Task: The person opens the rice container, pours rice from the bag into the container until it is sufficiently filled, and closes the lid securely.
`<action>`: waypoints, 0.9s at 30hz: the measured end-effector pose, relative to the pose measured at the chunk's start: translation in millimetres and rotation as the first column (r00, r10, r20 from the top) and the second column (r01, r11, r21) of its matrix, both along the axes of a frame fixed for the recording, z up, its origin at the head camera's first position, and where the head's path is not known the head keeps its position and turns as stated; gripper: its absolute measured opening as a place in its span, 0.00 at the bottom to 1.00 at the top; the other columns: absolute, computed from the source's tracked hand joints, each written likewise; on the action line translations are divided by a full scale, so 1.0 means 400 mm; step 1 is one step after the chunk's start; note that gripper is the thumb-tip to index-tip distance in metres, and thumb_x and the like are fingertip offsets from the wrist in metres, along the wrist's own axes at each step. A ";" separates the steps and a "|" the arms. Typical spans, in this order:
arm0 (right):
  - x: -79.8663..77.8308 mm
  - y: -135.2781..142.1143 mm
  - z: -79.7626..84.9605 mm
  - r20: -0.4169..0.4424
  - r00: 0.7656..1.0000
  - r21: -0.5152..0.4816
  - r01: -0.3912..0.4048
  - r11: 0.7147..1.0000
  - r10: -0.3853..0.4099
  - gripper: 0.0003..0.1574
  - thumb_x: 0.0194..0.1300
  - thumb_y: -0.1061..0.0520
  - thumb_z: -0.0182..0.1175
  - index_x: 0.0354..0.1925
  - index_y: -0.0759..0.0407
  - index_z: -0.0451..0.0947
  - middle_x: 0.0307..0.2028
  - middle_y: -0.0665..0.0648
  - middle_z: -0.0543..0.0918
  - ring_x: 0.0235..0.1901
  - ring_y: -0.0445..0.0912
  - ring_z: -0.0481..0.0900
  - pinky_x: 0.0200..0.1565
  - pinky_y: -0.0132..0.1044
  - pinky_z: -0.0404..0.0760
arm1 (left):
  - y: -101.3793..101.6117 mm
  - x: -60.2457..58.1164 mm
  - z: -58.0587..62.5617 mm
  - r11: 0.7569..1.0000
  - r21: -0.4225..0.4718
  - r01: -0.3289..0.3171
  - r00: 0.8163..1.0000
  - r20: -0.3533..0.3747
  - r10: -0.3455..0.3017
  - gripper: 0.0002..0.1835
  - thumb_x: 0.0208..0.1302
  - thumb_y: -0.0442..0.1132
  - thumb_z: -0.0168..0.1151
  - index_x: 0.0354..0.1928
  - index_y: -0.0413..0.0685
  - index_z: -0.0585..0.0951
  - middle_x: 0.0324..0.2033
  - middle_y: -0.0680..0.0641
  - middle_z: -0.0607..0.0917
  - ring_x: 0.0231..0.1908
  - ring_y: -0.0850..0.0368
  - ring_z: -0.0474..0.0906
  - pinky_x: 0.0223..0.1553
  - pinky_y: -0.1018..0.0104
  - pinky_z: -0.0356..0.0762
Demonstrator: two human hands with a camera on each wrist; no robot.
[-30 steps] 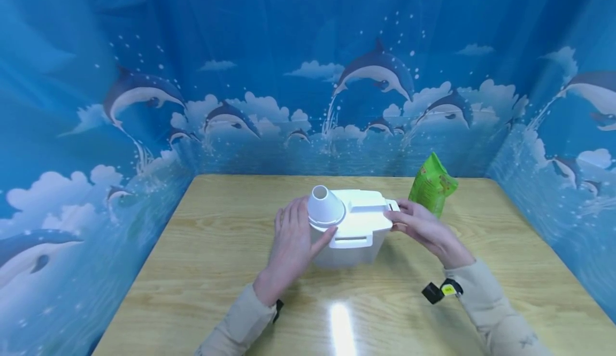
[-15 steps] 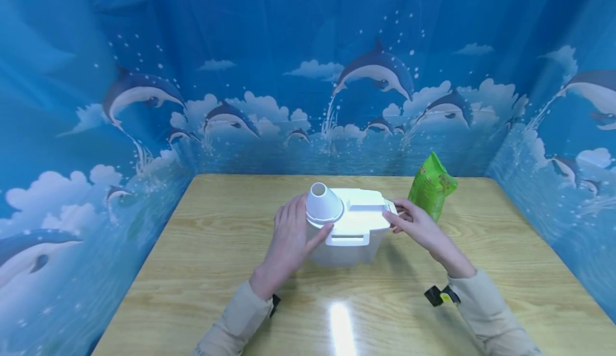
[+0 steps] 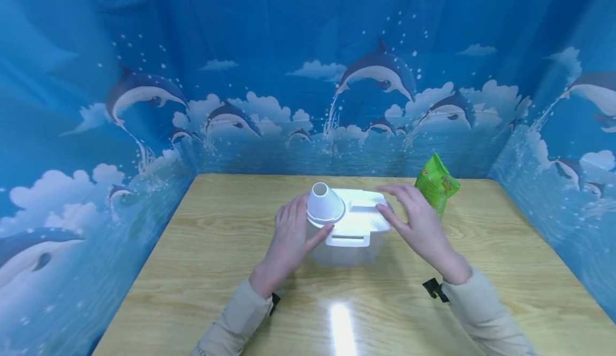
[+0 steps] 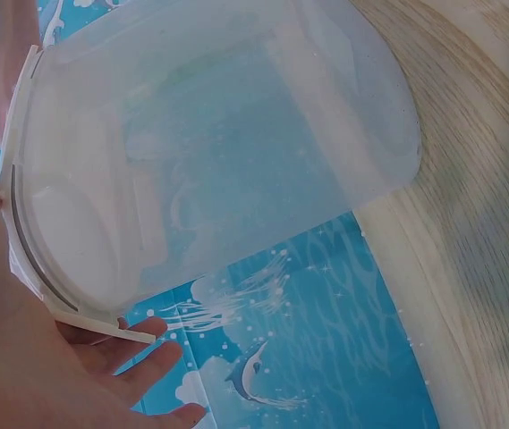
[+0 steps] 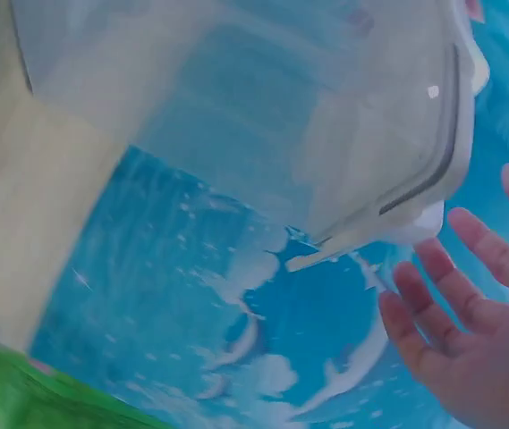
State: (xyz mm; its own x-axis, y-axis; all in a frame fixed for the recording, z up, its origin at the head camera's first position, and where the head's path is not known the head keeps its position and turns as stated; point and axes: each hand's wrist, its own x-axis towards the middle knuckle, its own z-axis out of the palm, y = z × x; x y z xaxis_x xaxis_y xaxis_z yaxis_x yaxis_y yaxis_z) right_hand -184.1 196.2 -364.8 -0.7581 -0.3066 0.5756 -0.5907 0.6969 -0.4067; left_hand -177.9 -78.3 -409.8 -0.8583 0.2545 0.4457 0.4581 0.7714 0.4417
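A translucent plastic container (image 3: 344, 254) with a white lid (image 3: 361, 219) stands at the middle of the table. On the lid's left part sits a white cone-shaped piece (image 3: 323, 203) with an open tip. My left hand (image 3: 289, 244) holds the left end of the lid, thumb along the near edge and fingers round the left side. In the left wrist view the fingers pass beside a side latch (image 4: 111, 329). My right hand (image 3: 416, 222) hovers at the lid's right end, fingers spread. The right wrist view shows them apart from a protruding latch flap (image 5: 343, 250).
Behind the right hand stands a green printed bag (image 3: 437, 185), near the back of the wooden table (image 3: 231, 227). Blue curtains (image 3: 289, 35) with dolphins close off the back and both sides.
My right hand has let go of the latch at the lid's right end; its fingers have spread and lifted. My left hand and the container have shifted very slightly left.
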 end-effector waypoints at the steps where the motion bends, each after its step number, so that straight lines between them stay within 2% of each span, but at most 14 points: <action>1: -0.001 -0.009 0.002 -0.062 0.998 0.037 -0.003 0.999 0.005 0.24 0.68 0.55 0.67 0.60 0.60 0.78 0.54 0.62 0.81 0.55 0.58 0.77 0.55 0.58 0.78 | 0.000 0.000 0.000 1.000 -0.001 0.001 1.000 0.001 -0.001 0.46 0.69 0.64 0.58 0.75 0.38 0.60 0.67 0.36 0.71 0.67 0.39 0.67 0.71 0.39 0.60; 5: -0.014 -0.042 0.005 -0.235 0.971 0.187 0.005 0.982 0.040 0.21 0.63 0.55 0.71 0.53 0.60 0.81 0.46 0.61 0.81 0.49 0.57 0.79 0.50 0.53 0.82 | -0.001 0.001 0.001 1.000 0.000 0.004 1.000 0.001 -0.004 0.46 0.69 0.64 0.58 0.75 0.38 0.59 0.67 0.36 0.71 0.67 0.39 0.67 0.71 0.39 0.60; 9: -0.033 -0.067 0.000 -0.309 0.948 0.297 0.022 0.955 0.075 0.18 0.62 0.52 0.72 0.46 0.60 0.82 0.40 0.60 0.81 0.42 0.56 0.79 0.41 0.48 0.84 | 0.000 0.001 0.001 1.000 0.000 0.003 1.000 0.001 -0.003 0.45 0.70 0.64 0.56 0.75 0.38 0.60 0.67 0.37 0.71 0.67 0.40 0.67 0.71 0.39 0.60; 15: -0.052 -0.089 -0.006 -0.320 0.944 0.359 0.041 0.932 0.082 0.18 0.64 0.47 0.69 0.41 0.60 0.81 0.37 0.59 0.80 0.39 0.54 0.78 0.38 0.44 0.83 | 0.001 0.003 0.000 1.000 0.000 0.001 1.000 0.005 -0.001 0.45 0.70 0.65 0.56 0.75 0.39 0.60 0.67 0.38 0.72 0.67 0.41 0.67 0.71 0.39 0.59; 22: -0.057 -0.092 0.002 -0.336 0.934 0.410 0.031 0.912 0.119 0.19 0.64 0.45 0.69 0.42 0.58 0.81 0.35 0.57 0.78 0.35 0.50 0.76 0.34 0.40 0.81 | 0.000 0.002 0.001 1.000 0.003 0.001 1.000 -0.015 -0.001 0.48 0.70 0.73 0.45 0.74 0.39 0.62 0.65 0.38 0.73 0.65 0.41 0.69 0.70 0.38 0.61; 27: -0.059 -0.090 0.007 -0.343 0.929 0.432 0.023 0.902 0.141 0.20 0.63 0.44 0.70 0.42 0.58 0.81 0.35 0.56 0.77 0.34 0.49 0.75 0.33 0.39 0.80 | -0.002 0.002 0.001 1.000 0.010 -0.007 1.000 -0.010 0.007 0.49 0.69 0.75 0.44 0.74 0.40 0.62 0.64 0.38 0.74 0.65 0.40 0.69 0.69 0.37 0.61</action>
